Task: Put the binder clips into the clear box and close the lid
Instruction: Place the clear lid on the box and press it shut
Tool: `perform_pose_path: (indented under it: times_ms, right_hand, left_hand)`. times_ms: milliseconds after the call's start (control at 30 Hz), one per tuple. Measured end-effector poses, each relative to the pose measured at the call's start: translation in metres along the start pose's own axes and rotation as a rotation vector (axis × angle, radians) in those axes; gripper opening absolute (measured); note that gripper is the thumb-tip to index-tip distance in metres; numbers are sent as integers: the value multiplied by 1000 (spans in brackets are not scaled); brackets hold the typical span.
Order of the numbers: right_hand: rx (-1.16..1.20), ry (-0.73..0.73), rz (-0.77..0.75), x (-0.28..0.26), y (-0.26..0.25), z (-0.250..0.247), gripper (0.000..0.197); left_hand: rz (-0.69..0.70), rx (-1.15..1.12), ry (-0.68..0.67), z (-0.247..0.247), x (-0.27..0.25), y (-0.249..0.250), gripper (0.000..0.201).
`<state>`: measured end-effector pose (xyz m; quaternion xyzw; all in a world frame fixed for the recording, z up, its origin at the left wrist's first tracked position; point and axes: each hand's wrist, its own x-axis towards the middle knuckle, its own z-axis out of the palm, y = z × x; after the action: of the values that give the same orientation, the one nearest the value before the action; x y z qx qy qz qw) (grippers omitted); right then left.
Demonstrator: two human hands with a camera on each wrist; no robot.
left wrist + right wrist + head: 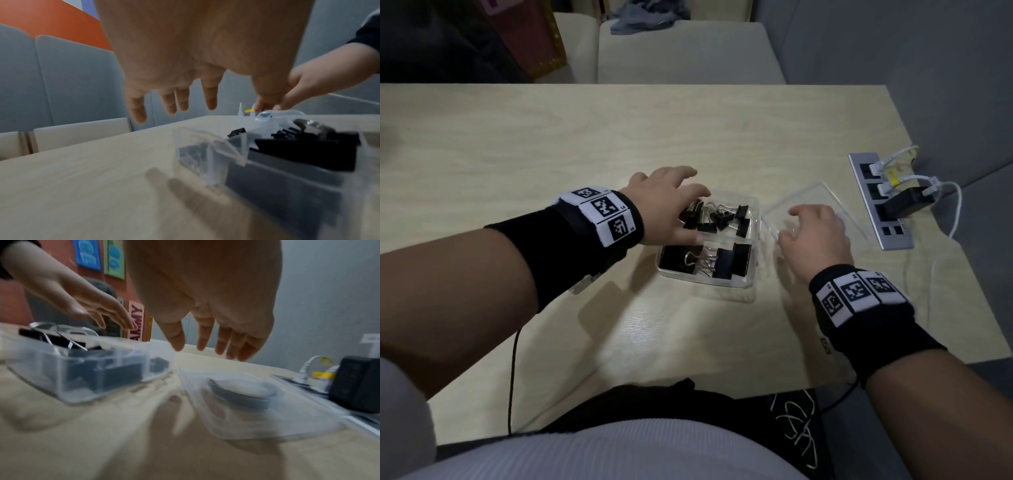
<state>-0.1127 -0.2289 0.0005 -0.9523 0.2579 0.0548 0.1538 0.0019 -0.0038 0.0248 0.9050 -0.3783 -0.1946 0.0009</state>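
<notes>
Neither hand grips anything: left hand (pixel 666 202) hovers w/ fingers spread over the clear box (pixel 755 240), right hand (pixel 816 236) loose-fingered above the lid (pixel 822 195) lying flat beside it. Binder clips (pixel 717 240) sit inside the box, on the table (pixel 551 154).

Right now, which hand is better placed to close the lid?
Right. The right hand hovers open directly over the lid, which lies open beside the clear box. The left hand is over the binder clips.
</notes>
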Motion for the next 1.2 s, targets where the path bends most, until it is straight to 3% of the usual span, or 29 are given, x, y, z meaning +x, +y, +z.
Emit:
perform_pose_path:
  times_ms: [100,367,633,900,1067,1200]
  right_hand:
    - [-169,-158,58,3,16,7,56]
    - [-164,-111,25,-6,24,15,15]
    - [9,9,-36,-13,23,16,20]
    - [261,228,-178,-19,0,-6,21]
    - [-27,153,-490,-35,-28,-1,21]
    - [-199,55,-601,-47,-44,9,18]
  left_hand:
    - [-1,67,-152,14,-2,-3,110]
    - [-14,127,-118,39,0,-4,119]
    - [1,-40,-89,31,1,-12,101]
    - [-121,-301,90,28,9,-33,71]
    - [-165,-442,190,16,8,-30,52]
    - [-219,-481,219,7,7,-27,44]
